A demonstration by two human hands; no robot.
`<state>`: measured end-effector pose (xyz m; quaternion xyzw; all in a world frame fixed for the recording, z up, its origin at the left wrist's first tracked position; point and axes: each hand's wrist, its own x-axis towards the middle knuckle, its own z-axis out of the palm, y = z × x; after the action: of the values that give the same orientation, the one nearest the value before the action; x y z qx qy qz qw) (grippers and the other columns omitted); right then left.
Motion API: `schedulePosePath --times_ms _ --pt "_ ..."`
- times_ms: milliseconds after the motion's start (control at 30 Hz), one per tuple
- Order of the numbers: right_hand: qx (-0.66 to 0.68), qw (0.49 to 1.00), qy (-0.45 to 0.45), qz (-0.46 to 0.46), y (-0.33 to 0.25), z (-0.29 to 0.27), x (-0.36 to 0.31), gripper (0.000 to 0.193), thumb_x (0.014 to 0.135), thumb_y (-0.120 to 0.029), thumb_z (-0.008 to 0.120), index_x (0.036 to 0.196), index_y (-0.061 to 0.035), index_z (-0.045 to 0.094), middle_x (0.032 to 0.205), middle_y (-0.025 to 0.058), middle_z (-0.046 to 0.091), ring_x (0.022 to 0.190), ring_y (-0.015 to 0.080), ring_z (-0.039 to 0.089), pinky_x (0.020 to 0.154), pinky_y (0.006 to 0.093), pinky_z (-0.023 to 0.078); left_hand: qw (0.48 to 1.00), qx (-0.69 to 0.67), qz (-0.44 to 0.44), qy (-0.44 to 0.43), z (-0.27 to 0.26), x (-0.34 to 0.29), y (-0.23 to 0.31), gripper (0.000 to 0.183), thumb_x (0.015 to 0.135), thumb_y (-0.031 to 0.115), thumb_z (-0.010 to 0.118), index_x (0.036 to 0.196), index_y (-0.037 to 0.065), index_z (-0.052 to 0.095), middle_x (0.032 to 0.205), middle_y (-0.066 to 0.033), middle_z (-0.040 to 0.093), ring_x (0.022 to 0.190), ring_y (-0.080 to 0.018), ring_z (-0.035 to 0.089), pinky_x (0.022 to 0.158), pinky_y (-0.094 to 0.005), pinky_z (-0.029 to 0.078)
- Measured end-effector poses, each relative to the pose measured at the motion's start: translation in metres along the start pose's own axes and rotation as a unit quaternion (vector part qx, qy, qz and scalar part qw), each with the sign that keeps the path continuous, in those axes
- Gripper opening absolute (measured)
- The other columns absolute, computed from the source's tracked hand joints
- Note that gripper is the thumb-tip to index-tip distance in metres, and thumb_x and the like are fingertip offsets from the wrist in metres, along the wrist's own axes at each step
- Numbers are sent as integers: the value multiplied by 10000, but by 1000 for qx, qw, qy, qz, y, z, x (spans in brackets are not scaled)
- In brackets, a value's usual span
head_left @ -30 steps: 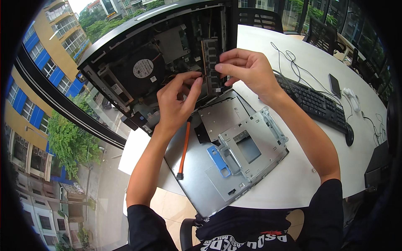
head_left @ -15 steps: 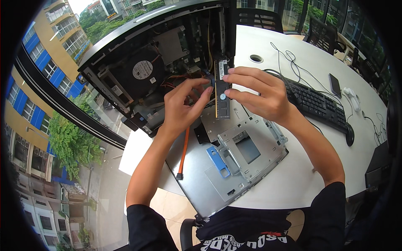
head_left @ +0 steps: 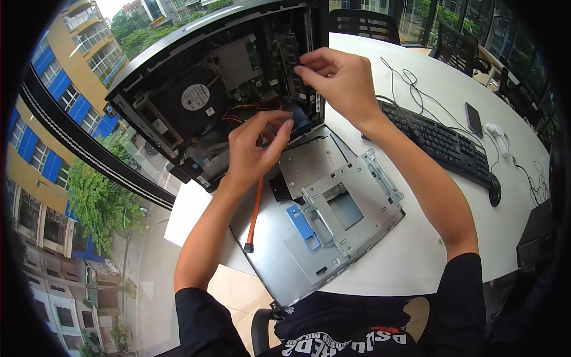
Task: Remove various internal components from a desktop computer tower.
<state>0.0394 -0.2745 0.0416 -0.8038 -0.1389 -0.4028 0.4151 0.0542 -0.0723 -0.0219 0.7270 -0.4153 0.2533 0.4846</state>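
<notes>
A long dark RAM stick [head_left: 289,52] stands nearly upright inside the open desktop computer case [head_left: 196,152]. The thumb and fingers of my right hand [head_left: 340,80] are closed on its right edge. My left hand [head_left: 254,146] is at the case's lower opening, its fingers bent and a little apart from the thumb, with nothing seen in it. Behind that hand lie thin coloured wires [head_left: 247,113]. A round black fan [head_left: 194,97] with a white label sits in the left part of the case. An orange cable [head_left: 254,217] hangs over the metal panel below.
The silver metal panel [head_left: 303,262] with a blue latch [head_left: 303,227] lies in front of the case on the white table [head_left: 416,238]. To the right are a black keyboard [head_left: 440,149], a mouse [head_left: 495,190], a phone [head_left: 473,120] and loose cables. A window is on the left.
My right hand has moved up and away with the RAM stick, from in front of the case into its opening. My left hand has stayed nearly in place, its fingers slightly closer together.
</notes>
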Motion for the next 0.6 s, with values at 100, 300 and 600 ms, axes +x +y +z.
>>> schedulePosePath --times_ms 100,300,600 --pt "12 1000 0 22 3 16 16 210 827 -148 777 965 10 773 842 153 770 771 214 766 734 295 601 999 -4 30 15 6 1 -1 127 903 70 729 1015 10 736 815 -45 729 585 -37 616 482 -196 367" --pt "-42 997 34 -45 1 33 34 246 801 -179 773 954 14 775 862 175 767 785 260 766 774 330 600 971 98 168 142 -30 13 27 131 821 -41 728 939 15 736 754 -64 685 587 -114 635 509 -240 442" --pt "-36 999 28 -24 -7 30 44 212 784 -106 777 898 69 744 803 211 739 752 284 752 704 344 581 878 80 76 465 -149 46 31 372 993 273 518 1135 -38 665 1056 -137 723 1030 -227 668 928 -375 463"
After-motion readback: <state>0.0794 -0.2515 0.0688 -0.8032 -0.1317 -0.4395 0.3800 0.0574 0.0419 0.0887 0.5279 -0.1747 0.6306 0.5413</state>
